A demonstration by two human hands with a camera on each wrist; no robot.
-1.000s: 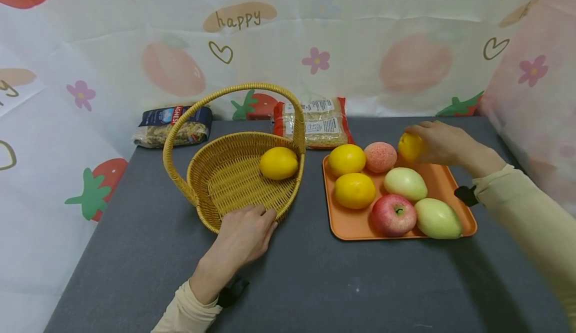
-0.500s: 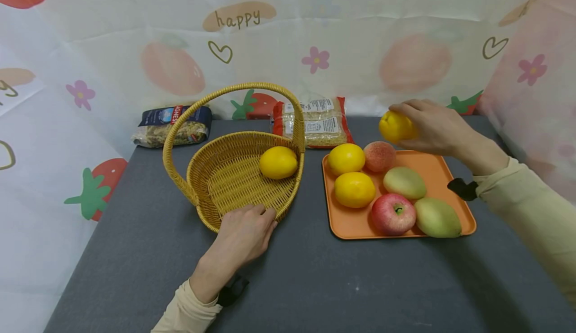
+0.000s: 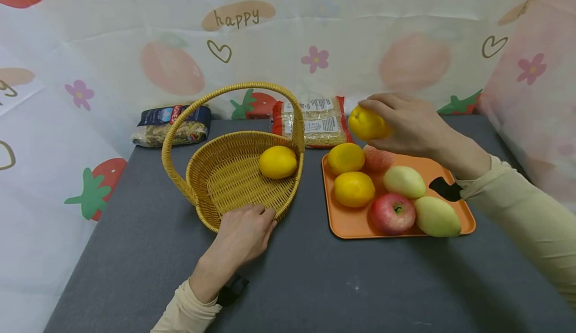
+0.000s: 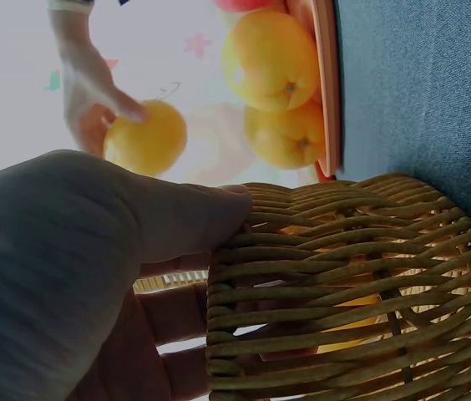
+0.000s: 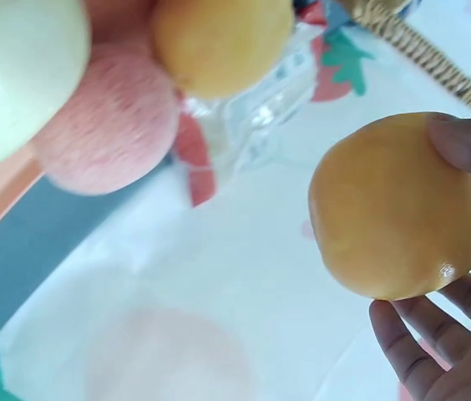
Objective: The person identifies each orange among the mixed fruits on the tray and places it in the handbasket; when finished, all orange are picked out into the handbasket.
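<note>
My right hand (image 3: 410, 125) holds a round yellow fruit (image 3: 366, 124) above the back of the orange tray (image 3: 342, 229). In the right wrist view, the thumb lies on top of this fruit (image 5: 402, 209) and fingers are below it. My left hand (image 3: 245, 233) grips the near rim of a wicker basket (image 3: 229, 183), its thumb outside and fingers inside in the left wrist view. One yellow fruit (image 3: 278, 162) lies inside the basket at the right. The tray bears two yellow fruits (image 3: 354, 189), a peach (image 3: 379, 158) partly hidden by my right hand, a red apple (image 3: 392, 214) and two pale green fruits (image 3: 436, 216).
A tall arched handle (image 3: 245, 85) rises over the basket. Behind it, at the table's back edge, lie a dark blue pasta bag (image 3: 173, 125) and a clear packet with red ends (image 3: 315, 123). A printed cloth (image 3: 360, 33) hangs behind the grey table (image 3: 324, 283).
My right hand has lifted the yellow fruit from the tray's back right and carried it left, over the peach. The left hand has stayed on the basket rim.
</note>
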